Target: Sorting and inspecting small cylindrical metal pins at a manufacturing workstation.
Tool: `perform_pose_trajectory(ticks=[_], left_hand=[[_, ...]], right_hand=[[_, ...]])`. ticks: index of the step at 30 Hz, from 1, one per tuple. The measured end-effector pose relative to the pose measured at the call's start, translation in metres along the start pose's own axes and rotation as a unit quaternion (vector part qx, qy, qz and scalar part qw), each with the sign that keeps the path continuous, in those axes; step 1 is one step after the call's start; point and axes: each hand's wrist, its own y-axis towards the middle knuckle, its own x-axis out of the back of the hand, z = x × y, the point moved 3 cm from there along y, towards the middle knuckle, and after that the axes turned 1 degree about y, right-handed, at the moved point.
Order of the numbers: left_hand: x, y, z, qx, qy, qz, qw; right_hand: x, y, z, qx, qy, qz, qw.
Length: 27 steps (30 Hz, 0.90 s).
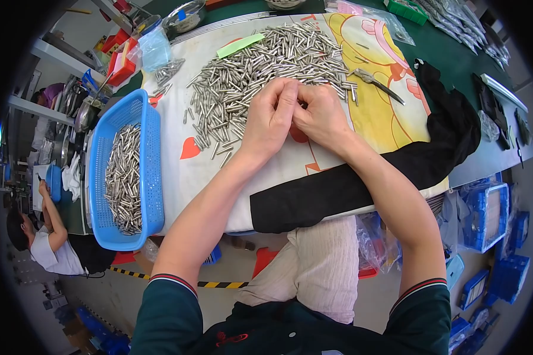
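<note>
My left hand (270, 115) and my right hand (322, 113) meet over the near edge of a heap of small silvery metal pins (278, 53). Both have their fingers curled in and pressed together at the tips. Whatever sits between the fingertips is hidden from view. The heap spreads over a printed cloth (177, 195) with a yellow cartoon figure on its right side. To the left stands a blue perforated plastic basket (152, 177) that holds many similar pins (124, 177).
A light green strip (240, 45) lies on the heap. Right of it are dark-handled pliers (380, 87). A black garment (361, 177) stretches along the cloth's near and right edges. Far left, another person (53, 236) works at a bench. Blue crates (485, 219) stand at right.
</note>
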Motion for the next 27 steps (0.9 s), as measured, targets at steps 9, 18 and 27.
perform_pose_trajectory(ticks=[9,18,27], left_hand=[[-0.0009,-0.0010,0.0000,0.011,0.005,0.017,1.000],[0.0000,-0.0006,0.0009,0.012,-0.009,0.007,1.000],[-0.0005,-0.0012,0.0004,0.016,-0.004,0.011,1.000]], right_hand=[[0.0009,-0.0007,-0.0003,-0.004,-0.009,0.007,1.000],[0.0000,-0.0004,-0.0020,0.018,-0.021,-0.003,1.000],[-0.0001,-0.0014,-0.0036,0.029,-0.024,-0.009,0.999]])
